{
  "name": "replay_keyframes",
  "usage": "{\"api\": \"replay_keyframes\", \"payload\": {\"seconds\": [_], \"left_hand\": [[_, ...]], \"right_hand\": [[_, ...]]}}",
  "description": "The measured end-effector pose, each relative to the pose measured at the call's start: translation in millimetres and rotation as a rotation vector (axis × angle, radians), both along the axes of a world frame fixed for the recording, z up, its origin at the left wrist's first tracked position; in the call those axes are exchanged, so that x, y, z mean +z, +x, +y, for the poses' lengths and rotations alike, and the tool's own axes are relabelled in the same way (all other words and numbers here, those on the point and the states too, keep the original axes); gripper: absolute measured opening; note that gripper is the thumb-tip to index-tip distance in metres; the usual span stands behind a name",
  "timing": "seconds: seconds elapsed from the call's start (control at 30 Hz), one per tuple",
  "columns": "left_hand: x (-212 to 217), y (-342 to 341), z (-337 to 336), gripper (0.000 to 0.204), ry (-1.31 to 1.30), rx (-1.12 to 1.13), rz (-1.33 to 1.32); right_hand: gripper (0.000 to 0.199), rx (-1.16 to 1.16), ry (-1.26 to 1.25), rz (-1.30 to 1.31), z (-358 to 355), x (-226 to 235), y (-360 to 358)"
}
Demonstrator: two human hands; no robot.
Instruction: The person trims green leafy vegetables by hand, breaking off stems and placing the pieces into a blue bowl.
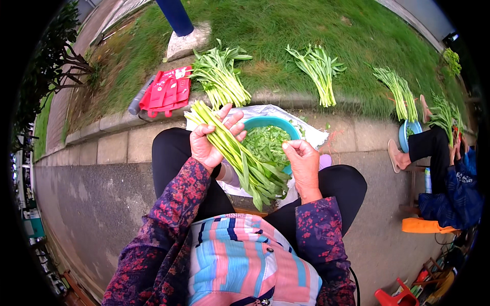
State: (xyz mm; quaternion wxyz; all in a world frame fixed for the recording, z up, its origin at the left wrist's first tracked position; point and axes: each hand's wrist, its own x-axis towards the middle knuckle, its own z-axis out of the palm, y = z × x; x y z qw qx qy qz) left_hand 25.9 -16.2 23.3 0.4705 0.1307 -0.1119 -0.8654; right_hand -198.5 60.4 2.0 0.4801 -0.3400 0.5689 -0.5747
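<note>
A bunch of long-stemmed leafy greens (232,148) lies across the palm of my left hand (206,140), between the thumb and the loosely curled fingers. Its pale stems point up and left, and its leaves hang down toward my lap. My right hand (304,166) is closed in a pinch by the right rim of a blue basin (273,121). Whatever is between its fingertips, if anything, is too small to make out. Loose green leaves (268,143) fill much of the basin, which stands between my knees on a white sheet (312,133).
More bunches of greens (219,76) (320,74) (398,92) lie along the grass edge behind a stone curb (115,121). A red bag (167,91) and a grey cylinder (141,97) sit at left, below a blue post (175,16). At right, another person (449,188) sits holding greens beside a blue basin (409,131).
</note>
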Motion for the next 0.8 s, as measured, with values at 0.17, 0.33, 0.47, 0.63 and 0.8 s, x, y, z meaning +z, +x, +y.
{"api": "replay_keyframes", "payload": {"seconds": [0.17,0.33,0.47,0.63,0.8], "left_hand": [[5.9,0.3,-0.8,0.059,-0.055,-0.023,-0.003],[3.3,7.4,-4.1,0.048,-0.154,-0.071,0.034],[4.6,9.3,-6.5,0.040,-0.145,-0.057,0.035],[6.3,8.9,-8.6,0.032,-0.135,-0.069,0.039],[6.0,1.4,-9.6,0.023,-0.130,-0.077,0.019]], "right_hand": [[0.011,0.005,0.008,0.067,-1.8,-6.4,-1.7],[0.015,0.022,-0.003,0.064,-2.4,-9.6,0.3],[0.019,0.013,0.000,0.047,-2.4,-9.3,0.4],[0.015,0.027,0.033,0.113,-0.1,-8.8,0.3],[0.012,0.101,0.066,0.031,2.2,-7.5,4.5]]}}
